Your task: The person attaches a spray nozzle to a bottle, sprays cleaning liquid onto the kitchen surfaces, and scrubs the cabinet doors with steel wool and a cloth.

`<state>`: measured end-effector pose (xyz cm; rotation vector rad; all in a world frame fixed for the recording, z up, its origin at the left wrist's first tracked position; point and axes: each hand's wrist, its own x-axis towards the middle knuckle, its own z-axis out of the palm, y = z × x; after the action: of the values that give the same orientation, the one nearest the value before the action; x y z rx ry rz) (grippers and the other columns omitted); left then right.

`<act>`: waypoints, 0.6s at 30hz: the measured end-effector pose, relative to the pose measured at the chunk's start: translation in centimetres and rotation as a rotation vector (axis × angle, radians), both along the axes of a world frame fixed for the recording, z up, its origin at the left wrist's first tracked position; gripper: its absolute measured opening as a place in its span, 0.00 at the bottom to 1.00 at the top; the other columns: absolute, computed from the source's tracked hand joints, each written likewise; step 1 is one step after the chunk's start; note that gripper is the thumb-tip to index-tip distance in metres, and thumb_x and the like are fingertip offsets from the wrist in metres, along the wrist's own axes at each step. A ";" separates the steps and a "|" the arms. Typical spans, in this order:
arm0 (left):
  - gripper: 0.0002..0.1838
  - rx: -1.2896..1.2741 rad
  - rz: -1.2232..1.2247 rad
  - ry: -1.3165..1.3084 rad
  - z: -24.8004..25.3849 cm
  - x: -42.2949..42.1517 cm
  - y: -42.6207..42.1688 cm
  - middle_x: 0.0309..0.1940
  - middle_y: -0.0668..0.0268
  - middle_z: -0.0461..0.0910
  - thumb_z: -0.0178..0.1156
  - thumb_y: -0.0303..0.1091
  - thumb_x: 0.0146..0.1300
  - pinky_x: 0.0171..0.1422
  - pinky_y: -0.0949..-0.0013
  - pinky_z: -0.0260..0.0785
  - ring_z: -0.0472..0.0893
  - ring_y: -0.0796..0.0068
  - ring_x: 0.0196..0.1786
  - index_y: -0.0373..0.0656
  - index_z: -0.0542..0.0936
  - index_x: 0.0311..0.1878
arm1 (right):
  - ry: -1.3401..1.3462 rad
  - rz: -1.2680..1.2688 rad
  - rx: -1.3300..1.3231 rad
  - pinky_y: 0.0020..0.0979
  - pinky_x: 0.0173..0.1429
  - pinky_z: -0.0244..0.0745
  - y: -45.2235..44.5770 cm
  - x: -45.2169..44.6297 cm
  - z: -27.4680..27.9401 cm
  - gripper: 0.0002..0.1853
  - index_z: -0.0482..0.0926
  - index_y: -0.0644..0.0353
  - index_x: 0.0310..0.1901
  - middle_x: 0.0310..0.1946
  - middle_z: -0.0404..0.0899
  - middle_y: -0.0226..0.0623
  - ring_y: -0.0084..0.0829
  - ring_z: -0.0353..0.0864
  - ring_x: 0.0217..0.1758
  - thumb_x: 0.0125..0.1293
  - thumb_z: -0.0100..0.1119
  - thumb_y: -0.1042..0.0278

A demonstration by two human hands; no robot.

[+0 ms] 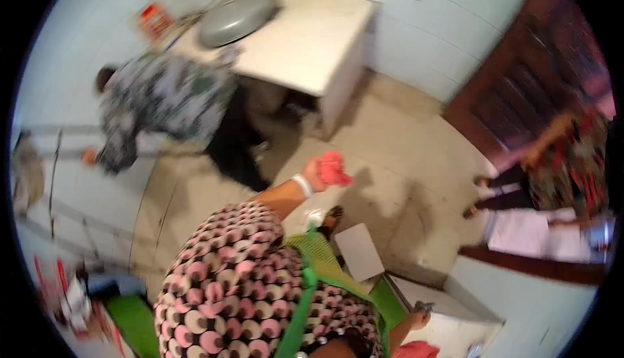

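My left hand [315, 175], with a white band at the wrist, is closed around a crumpled red cloth [334, 169], held out over the floor. At the lower right, my right hand [419, 319] is closed on a small dark object [424, 307], too blurred to name. It is over a white-topped surface [448, 312], and another red cloth [416, 349] lies near my right forearm. A pale flat panel [359, 252] is beside my feet.
A person in a camouflage jacket [172, 98] bends beside a white table [305, 33] bearing a grey basin [238, 18]. Another person [565, 169] stands by a dark wooden door [526, 72], near white sheets [530, 234]. A green surface [133, 322] and clutter are at lower left.
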<state>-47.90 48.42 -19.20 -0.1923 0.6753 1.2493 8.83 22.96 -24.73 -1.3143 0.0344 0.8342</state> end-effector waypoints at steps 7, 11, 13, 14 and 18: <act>0.18 -0.234 0.387 0.032 11.0 -5.1 -22.7 0.32 0.56 0.80 0.39 0.35 0.55 0.23 0.67 0.71 0.79 0.60 0.30 0.37 0.75 0.39 | -0.399 0.247 -0.394 0.42 0.43 0.74 -1.6 0.9 0.4 0.27 0.68 0.65 0.52 0.60 0.51 0.46 0.35 0.60 0.54 0.55 0.63 0.60; 0.24 0.369 0.284 -0.331 1.1 -11.2 -19.5 0.37 0.56 0.79 0.35 0.45 0.64 0.46 0.59 0.74 0.79 0.59 0.40 0.38 0.76 0.41 | -0.465 0.257 -0.505 0.40 0.34 0.73 13.9 4.5 -3.2 0.21 0.72 0.65 0.47 0.48 0.62 0.43 0.34 0.66 0.42 0.54 0.63 0.65; 0.21 -0.024 0.738 0.052 1.6 -13.9 -23.0 0.34 0.57 0.78 0.34 0.42 0.67 0.40 0.63 0.75 0.78 0.61 0.34 0.37 0.74 0.42 | -0.511 0.210 -0.522 0.39 0.29 0.73 17.6 6.4 -3.2 0.18 0.75 0.65 0.45 0.42 0.68 0.42 0.34 0.69 0.35 0.53 0.63 0.68; 0.19 0.108 0.675 0.318 2.7 -16.8 -26.6 0.36 0.56 0.76 0.34 0.39 0.65 0.39 0.61 0.76 0.79 0.61 0.34 0.36 0.72 0.43 | -0.529 0.178 -0.529 0.39 0.27 0.73 19.1 7.4 -3.4 0.17 0.76 0.65 0.44 0.39 0.71 0.42 0.34 0.71 0.32 0.53 0.63 0.69; 0.22 -0.250 1.150 0.524 10.2 -17.9 -27.6 0.41 0.49 0.77 0.35 0.40 0.61 0.32 0.64 0.77 0.79 0.59 0.31 0.34 0.70 0.49 | -0.447 0.072 -0.356 0.36 0.22 0.73 23.0 11.4 -3.4 0.11 0.81 0.62 0.37 0.28 0.80 0.40 0.34 0.77 0.24 0.49 0.66 0.71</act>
<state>-65.77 20.79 -9.05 -0.5124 1.2547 2.3563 20.25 45.98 -28.18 -1.8244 -0.2276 0.5936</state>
